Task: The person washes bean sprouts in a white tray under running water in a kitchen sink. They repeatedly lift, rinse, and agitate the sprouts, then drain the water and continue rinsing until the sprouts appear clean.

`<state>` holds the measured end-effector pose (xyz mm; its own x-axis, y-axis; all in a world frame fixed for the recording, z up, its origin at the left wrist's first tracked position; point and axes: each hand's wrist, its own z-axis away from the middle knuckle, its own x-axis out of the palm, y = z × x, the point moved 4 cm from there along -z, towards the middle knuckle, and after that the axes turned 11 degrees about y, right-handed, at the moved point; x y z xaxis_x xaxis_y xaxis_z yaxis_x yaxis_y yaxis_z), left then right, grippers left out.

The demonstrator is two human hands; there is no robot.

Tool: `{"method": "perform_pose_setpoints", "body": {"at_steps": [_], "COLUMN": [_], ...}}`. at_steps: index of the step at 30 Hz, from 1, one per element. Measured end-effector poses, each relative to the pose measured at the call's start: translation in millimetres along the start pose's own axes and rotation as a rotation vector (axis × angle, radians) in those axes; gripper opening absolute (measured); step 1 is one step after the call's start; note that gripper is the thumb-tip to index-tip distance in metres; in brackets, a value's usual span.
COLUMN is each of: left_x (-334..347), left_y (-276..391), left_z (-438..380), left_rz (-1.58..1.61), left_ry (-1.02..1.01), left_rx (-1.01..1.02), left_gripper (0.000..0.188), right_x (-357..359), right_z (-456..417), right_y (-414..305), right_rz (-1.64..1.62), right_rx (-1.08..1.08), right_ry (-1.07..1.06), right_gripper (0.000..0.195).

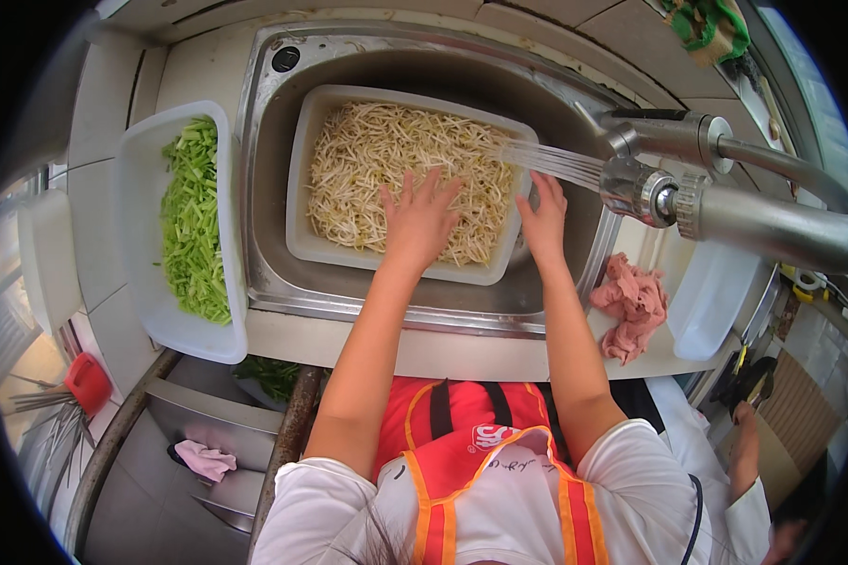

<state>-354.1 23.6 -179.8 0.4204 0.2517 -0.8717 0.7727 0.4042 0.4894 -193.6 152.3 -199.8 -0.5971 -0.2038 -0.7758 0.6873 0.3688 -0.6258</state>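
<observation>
A white plastic tub (295,205) sits in the stainless steel sink (275,261), filled with bean sprouts (389,148). My left hand (421,220) lies palm down over the front middle of the sprouts, fingers spread, holding nothing. At the tub's right wall is my right hand (545,217), its thumb and fingers apart near the rim; whether it touches the wall I cannot tell. Water streams from the metal faucet head (636,187) onto the sprouts at the right side of the tub.
A white tub (141,212) of cut green stalks (194,233) stands left of the sink. On the right counter lie a pink cloth (629,307) and a translucent container (714,300). The faucet arm (770,219) reaches in from the right. Another person's arm (745,452) shows at lower right.
</observation>
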Motion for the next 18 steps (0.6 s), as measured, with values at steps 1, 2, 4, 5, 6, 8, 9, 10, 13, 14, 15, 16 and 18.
{"method": "perform_pose_setpoints", "body": {"at_steps": [1, 2, 4, 5, 6, 8, 9, 10, 13, 14, 15, 16, 18], "left_x": [2, 7, -5, -18, -29, -34, -37, -43, -45, -45, -46, -47, -46], "left_y": [-11, -30, -45, -47, -51, -90, -111, -128, -149, -152, -152, -152, -153], "left_z": [0, 1, -6, -13, -17, -14, -11, -11, -11, -12, -12, -12, -11], "left_rz": [0.002, 0.004, 0.054, 0.102, 0.145, -0.112, -0.181, -0.250, -0.150, -0.065, -0.075, -0.085, -0.065], "left_ry": [-0.007, -0.014, -0.011, -0.001, 0.012, 0.326, 0.397, 0.465, 0.378, 0.298, 0.280, 0.263, 0.239], "left_rx": [-0.045, -0.091, -0.221, -0.311, -0.404, -0.223, -0.286, -0.345, -0.604, -0.701, -0.715, -0.729, -0.741], "left_gripper": [0.037, 0.035, 0.033, 0.031, 0.030, 0.033, 0.035, 0.038, 0.047, 0.050, 0.051, 0.052, 0.053], "right_x": [0, 7, 26, 35, 43, 54, 59, 62, 66, 67, 66, 66, 66], "right_z": [-2, -4, -13, -18, -25, -41, -47, -50, -53, -51, -47, -43, -36], "right_y": [-7, 0, 19, 23, 15, 1, -4, -8, 9, 18, 24, 29, 33], "right_rz": [0.014, -0.120, -0.384, -0.509, -0.639, -1.032, -1.288, -1.544, -1.504, -1.487, -1.468, -1.448, -1.444], "right_rx": [-0.017, 0.074, 0.270, 0.334, 0.394, 0.607, 0.768, 0.932, 0.846, 0.883, 0.920, 0.957, 0.963], "right_ry": [0.013, -0.022, -0.083, -0.113, -0.148, -0.283, -0.379, -0.472, -0.525, -0.523, -0.525, -0.528, -0.488], "right_gripper": [0.042, 0.042, 0.041, 0.041, 0.041, 0.042, 0.043, 0.044, 0.042, 0.042, 0.042, 0.042, 0.041]}}
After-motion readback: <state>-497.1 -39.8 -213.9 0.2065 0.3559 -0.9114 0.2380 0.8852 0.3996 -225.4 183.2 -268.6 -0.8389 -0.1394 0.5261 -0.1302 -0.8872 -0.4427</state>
